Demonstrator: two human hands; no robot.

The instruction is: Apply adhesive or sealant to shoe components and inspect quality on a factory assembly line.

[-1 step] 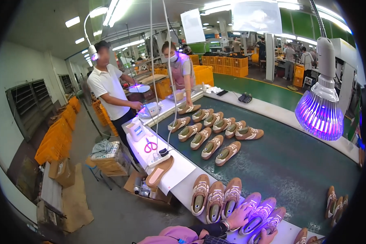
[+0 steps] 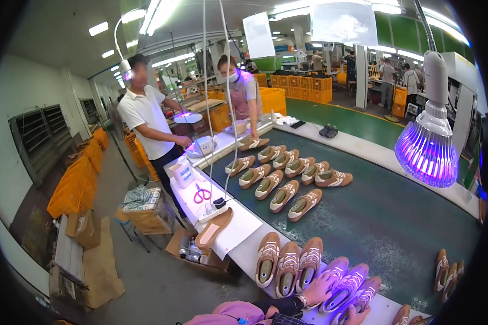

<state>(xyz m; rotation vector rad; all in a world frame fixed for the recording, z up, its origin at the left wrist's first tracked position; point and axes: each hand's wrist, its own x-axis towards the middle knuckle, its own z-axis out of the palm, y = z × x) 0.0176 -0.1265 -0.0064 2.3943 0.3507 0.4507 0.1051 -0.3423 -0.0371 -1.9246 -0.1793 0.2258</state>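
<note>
A row of brown suede sneakers with white laces stands along the near white ledge [image 2: 243, 261]. Over the heel part of one sneaker [image 2: 335, 267], my left hand [image 2: 318, 291] is closed, its fingers partly over the opening and a watch at the wrist. My right hand [image 2: 358, 314] grips the heel end of the rightmost purple-lit sneaker [image 2: 367, 292]; its lower part is cut off by the frame edge. Another purple-lit sneaker [image 2: 351, 281] stands between them. Left of my hands are three more sneakers [image 2: 287, 266], toes pointing away.
More sneakers [image 2: 284, 194] stand on the dark green belt [image 2: 401, 216]. A purple-glowing lamp [image 2: 427, 154] hangs at right. Pink-handled scissors [image 2: 202, 194], a power strip [image 2: 214, 210] and an insole [image 2: 214, 227] lie on the left ledge. Two co-workers [image 2: 146, 116] stand beyond; one touches a far sneaker.
</note>
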